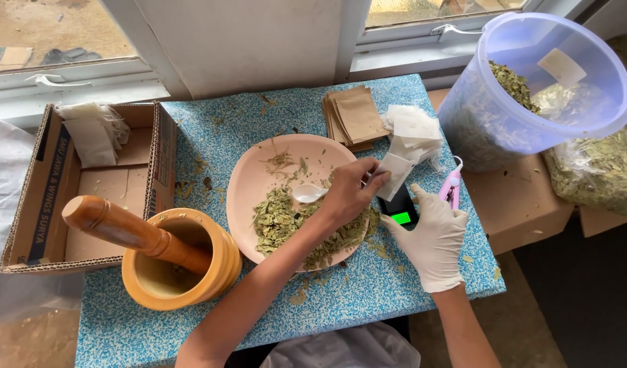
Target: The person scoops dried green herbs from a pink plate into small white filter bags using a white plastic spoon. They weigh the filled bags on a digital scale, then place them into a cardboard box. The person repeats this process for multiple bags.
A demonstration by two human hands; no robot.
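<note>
Spoon (309, 193) over pink plate (255, 178) of dried leaves (279, 221)

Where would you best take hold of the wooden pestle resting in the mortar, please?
Grip the pestle at its rounded upper end, coming from the left: that end juts up and out over the mortar rim towards the cardboard box, while the lower end sits inside the bowl.
</note>
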